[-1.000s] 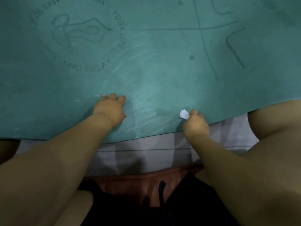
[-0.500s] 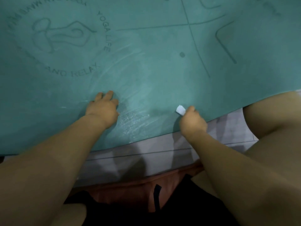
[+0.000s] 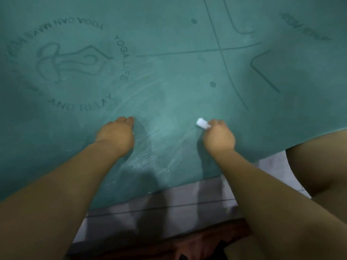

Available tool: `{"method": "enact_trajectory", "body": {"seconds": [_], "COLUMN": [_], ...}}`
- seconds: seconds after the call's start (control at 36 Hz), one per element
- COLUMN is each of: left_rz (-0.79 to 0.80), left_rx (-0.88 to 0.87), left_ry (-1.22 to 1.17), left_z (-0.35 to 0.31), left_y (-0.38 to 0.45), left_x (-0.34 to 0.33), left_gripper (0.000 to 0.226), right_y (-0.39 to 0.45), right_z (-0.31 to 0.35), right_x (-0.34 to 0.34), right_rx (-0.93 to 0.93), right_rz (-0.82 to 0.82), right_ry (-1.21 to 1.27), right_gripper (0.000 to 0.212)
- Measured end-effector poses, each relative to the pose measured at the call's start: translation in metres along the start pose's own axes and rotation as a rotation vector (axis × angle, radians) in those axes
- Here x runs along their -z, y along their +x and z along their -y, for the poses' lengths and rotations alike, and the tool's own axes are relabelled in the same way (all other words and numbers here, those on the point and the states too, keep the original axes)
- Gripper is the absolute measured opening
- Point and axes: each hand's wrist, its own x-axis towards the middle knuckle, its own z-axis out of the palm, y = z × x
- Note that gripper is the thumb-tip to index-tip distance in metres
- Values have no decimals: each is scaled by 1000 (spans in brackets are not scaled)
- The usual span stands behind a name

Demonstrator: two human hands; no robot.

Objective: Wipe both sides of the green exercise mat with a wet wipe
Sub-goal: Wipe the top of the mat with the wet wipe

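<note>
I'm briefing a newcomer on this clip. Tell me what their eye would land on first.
The green mat fills most of the view, with a round printed yoga logo at upper left. Near its front edge the right hand pinches a small white wipe against the mat, while the left hand rests on it beside pale wet streaks.

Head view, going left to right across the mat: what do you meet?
Round printed logo → left hand → wet streaks → wet wipe → right hand → printed corner mark.
</note>
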Motion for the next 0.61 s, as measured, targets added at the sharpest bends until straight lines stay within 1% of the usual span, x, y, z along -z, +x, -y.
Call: {"method": "enact_trajectory", "body": {"seconds": [0.03, 0.06, 0.11, 0.14, 0.17, 0.19, 0.25, 0.31, 0.33, 0.36, 0.39, 0.42, 0.44, 0.47, 0.5, 0.53, 0.56, 0.61], "left_rz": [14, 24, 22, 14, 3, -14, -58, -79, -69, -44, -15, 9, 29, 42, 39, 15, -21, -81], "left_rx": [18, 36, 67, 79, 86, 83, 60, 38, 32, 28, 20, 8, -3, -8, -9, -12, -15, -7], "left_ry": [4, 11, 29, 35, 35, 27, -10, -50, -57, -60, -62, -73, -93, -115, -131, -142, -149, -147], "left_z": [-2, -3, -7, -9, -9, -9, -7, -3, 0, 3, 5, 6, 7, 8, 8, 9, 9, 9], "left_y": [3, 4, 7, 8, 9, 10, 15, 19, 22, 25, 28, 32, 35, 36, 38, 38, 38, 38], "left_x": [0, 0, -1, -2, -2, -3, -2, -1, 0, 1, 2, 3, 3, 4, 5, 7, 8, 13], "left_gripper": [46, 44, 37, 35, 32, 30, 27, 27, 28, 29, 29, 30, 31, 32, 32, 31, 28, 22], "right_y": [8, 14, 10, 4, -3, -14, -36, -48, -47, -40, -29, -15, 0, 16, 33, 48, 59, 73], "right_z": [-2, -1, 10, 16, 24, 33, 47, 52, 52, 49, 43, 37, 32, 27, 21, 16, 14, 17], "right_x": [3, 4, -6, -15, -25, -32, -45, -53, -49, -47, -44, -39, -31, -23, -13, -5, 4, 11], "right_rx": [-100, -147, -167, -115, 15, 160, 485, 744, 828, 879, 891, 841, 718, 554, 361, 174, 31, -100], "right_rz": [-32, -51, -65, -121, -221, -246, -198, -163, -160, -145, -153, -166, -163, -193, -183, -144, -120, -126], "right_ry": [37, 58, 93, 97, 89, 82, -13, -58, -55, -59, -77, -75, -44, -29, -40, -27, 15, 65], "right_gripper": [27, 27, 28, 31, 34, 36, 36, 40, 38, 31, 27, 27, 27, 28, 29, 30, 29, 26]}}
